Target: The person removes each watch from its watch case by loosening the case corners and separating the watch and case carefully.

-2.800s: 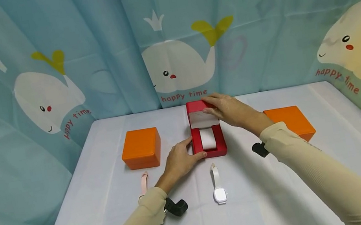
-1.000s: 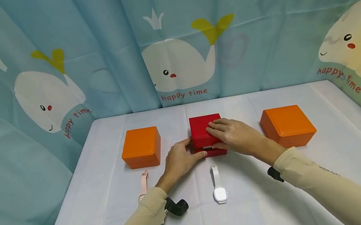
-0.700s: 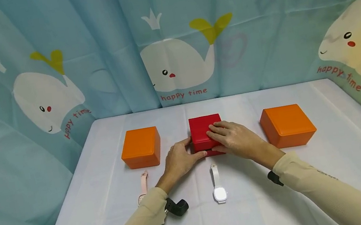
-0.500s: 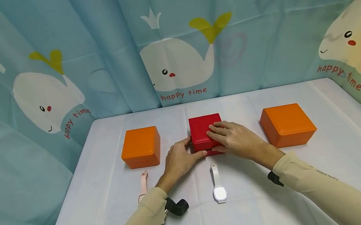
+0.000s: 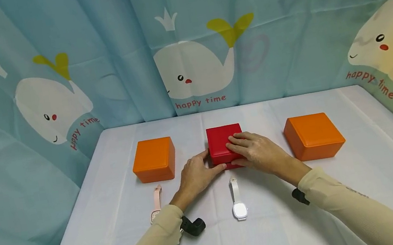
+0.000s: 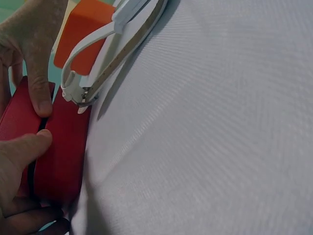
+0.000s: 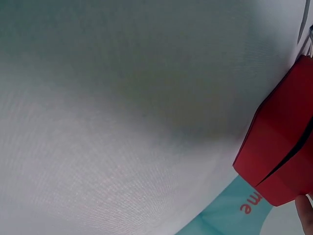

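A red watch box sits in the middle of the table, its lid down. In the left wrist view a narrow dark gap runs between the lid and the base. My left hand grips the box's left side, thumb along the front and fingers at the side. My right hand holds the lid, fingers lying over its top and thumb at the front seam. In front of the box lies a white watch, its strap stretched toward the box. Whatever is inside the box is hidden.
An orange box stands to the left and another orange box to the right. A pink watch lies partly behind my left sleeve. The curtain hangs at the table's back edge.
The red box's lid stood upright with a white cushion showing; my right hand has swung it down over the base. My left hand has stayed at the box's left side.
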Demonstrator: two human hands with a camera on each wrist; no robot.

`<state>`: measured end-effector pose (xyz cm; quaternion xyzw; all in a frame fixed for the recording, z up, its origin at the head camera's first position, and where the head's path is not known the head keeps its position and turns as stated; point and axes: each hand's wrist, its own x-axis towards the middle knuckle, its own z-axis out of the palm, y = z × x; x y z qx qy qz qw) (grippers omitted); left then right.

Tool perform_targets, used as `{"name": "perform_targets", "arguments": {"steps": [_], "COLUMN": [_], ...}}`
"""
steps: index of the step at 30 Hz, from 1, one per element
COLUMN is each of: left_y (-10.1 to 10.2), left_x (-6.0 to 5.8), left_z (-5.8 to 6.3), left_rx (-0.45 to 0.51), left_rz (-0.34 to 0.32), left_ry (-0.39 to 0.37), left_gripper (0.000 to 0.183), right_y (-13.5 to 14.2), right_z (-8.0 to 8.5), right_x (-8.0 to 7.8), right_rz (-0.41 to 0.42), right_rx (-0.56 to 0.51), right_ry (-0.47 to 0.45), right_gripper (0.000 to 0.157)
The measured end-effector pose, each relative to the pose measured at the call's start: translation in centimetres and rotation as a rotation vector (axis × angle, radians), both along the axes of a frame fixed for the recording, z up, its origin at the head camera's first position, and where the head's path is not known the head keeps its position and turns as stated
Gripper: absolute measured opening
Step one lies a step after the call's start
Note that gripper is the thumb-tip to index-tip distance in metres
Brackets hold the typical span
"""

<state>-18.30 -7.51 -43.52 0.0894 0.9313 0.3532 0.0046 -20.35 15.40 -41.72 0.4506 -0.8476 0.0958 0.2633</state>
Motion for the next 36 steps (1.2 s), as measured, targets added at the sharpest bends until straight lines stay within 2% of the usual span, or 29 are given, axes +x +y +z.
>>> {"name": "perform_targets", "arguments": {"steps": [13, 21, 36], "left_y": [0.28, 0.27, 0.14], "left_x": [-0.13, -0.07, -0.12], "left_z": [-0.14, -0.25, -0.02], "left_rx": [-0.013, -0.023, -0.030], "left_rz": [0.023, 0.027, 0.014], "left_ry": [0.057, 0.039, 0.006], "left_gripper": [0.076, 0.076, 0.078], "right_y": [-0.17, -0.11, -0.39], "right_z": [0.19, 0.25, 0.14], "right_x": [0.13, 0.41, 0.69], "right_rz": [-0.018, -0.050, -0.065], "right_rx": [-0.003, 0.045, 0.005], "right_ry": [-0.004, -0.052, -0.059], "right_gripper": [0.064, 0.063, 0.060]}}
